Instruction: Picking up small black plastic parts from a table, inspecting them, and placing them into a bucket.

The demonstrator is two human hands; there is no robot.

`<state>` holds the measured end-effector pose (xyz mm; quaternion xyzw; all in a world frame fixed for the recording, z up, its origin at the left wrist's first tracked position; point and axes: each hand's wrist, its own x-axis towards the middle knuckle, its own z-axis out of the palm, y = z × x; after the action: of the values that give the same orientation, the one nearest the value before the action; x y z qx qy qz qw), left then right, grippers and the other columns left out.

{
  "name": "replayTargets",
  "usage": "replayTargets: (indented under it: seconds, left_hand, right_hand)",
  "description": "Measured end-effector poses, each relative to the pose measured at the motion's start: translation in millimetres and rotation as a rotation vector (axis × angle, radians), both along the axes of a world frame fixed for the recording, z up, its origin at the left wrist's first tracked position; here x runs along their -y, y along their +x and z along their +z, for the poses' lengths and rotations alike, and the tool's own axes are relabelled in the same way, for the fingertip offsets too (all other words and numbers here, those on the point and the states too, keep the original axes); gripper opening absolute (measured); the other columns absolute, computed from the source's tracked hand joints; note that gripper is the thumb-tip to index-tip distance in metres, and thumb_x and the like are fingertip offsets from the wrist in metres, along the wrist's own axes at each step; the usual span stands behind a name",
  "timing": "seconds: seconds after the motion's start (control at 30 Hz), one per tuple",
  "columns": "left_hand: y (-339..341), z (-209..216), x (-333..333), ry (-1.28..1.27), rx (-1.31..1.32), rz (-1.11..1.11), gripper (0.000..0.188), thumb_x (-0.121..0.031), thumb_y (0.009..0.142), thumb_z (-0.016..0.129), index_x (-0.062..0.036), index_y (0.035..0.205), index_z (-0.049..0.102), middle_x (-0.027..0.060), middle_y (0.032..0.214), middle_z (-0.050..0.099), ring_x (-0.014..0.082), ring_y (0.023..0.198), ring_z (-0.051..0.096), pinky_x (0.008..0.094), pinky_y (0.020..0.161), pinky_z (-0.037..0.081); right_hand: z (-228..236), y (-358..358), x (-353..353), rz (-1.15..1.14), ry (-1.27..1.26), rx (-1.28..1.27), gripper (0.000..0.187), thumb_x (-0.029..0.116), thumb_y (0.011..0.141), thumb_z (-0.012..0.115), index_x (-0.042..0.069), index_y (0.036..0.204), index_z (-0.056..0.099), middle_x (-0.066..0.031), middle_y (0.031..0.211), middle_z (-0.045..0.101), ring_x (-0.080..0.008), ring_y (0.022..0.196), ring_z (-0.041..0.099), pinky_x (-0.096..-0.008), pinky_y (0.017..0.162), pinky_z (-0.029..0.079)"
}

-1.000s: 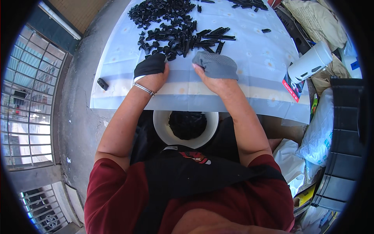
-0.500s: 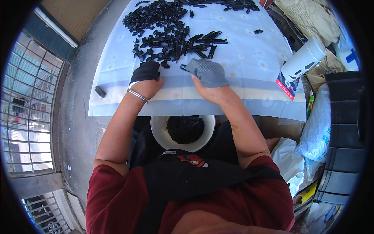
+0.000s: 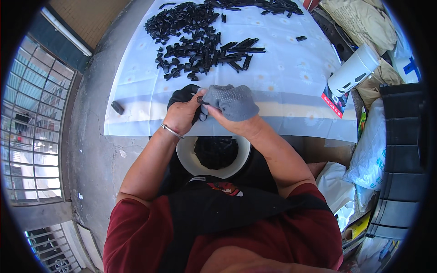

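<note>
Both hands meet above the near edge of a table [image 3: 291, 86] covered with a white flowered cloth. My left hand [image 3: 183, 108] wears a black partial glove and a silver bangle at the wrist; its thumb and fingers are closed on a small black plastic piece [image 3: 200, 100]. On the same piece my right hand [image 3: 234, 107], in a grey dotted partial glove, is pinched from the other side. Fingers and gloves hide most of it. Beyond the hands lies a heap of short curled black pieces [image 3: 182, 50], beside several longer black strips [image 3: 243, 47].
Below the table edge, a white bucket [image 3: 183, 157] holds black pieces. A white cylindrical container [image 3: 353, 70] lies at the right over a red-and-black card [image 3: 334, 105]. A small dark object [image 3: 117, 108] sits at the left edge. Plastic bags [image 3: 368, 150] and black drawers [image 3: 400, 168] stand right.
My left hand has moved back from the heap, toward me and to the right. My right hand has come left and nearer with the black piece, and the hands now meet at it.
</note>
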<state>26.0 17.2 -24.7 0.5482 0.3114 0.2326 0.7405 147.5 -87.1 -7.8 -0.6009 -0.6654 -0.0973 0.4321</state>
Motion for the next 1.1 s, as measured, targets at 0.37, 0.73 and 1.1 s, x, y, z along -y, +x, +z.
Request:
replayTargets:
  seconds: [0.37,0.73,1.1]
  left_hand:
    - [-7.4,24.5,4.4,0.187,-0.104,-0.013,0.038,-0.035,0.089,0.044,-0.0015,0.077,0.058,0.0027,0.057,0.053,0.0089,0.045,0.046,0.0231,0.041,0.035]
    - [-6.0,24.3,10.6,0.462,-0.169,0.068,0.041,-0.033,0.090,0.042,0.0003,0.072,0.058,0.0028,0.055,0.053,0.0101,0.044,0.044,0.0258,0.042,0.037]
    - [-5.9,33.0,17.3,0.817,-0.192,0.052,0.041,-0.029,0.091,0.037,-0.0006,0.069,0.057,0.0089,0.054,0.052,0.0206,0.048,0.048,0.0331,0.049,0.039]
  right_hand:
    - [5.4,15.4,9.1,0.034,-0.128,-0.100,0.021,0.020,0.076,0.060,0.006,0.092,0.061,-0.0111,0.076,0.061,-0.0287,0.066,0.057,-0.0370,0.059,0.044]
    - [7.0,7.5,19.7,-0.005,-0.107,0.110,0.024,0.017,0.072,0.060,0.006,0.094,0.061,-0.0100,0.082,0.062,-0.0281,0.072,0.057,-0.0381,0.065,0.044]
    - [-2.4,-1.5,11.6,0.050,-0.077,0.180,0.026,0.016,0.073,0.060,0.007,0.097,0.060,-0.0080,0.091,0.062,-0.0253,0.082,0.058,-0.0360,0.073,0.044]
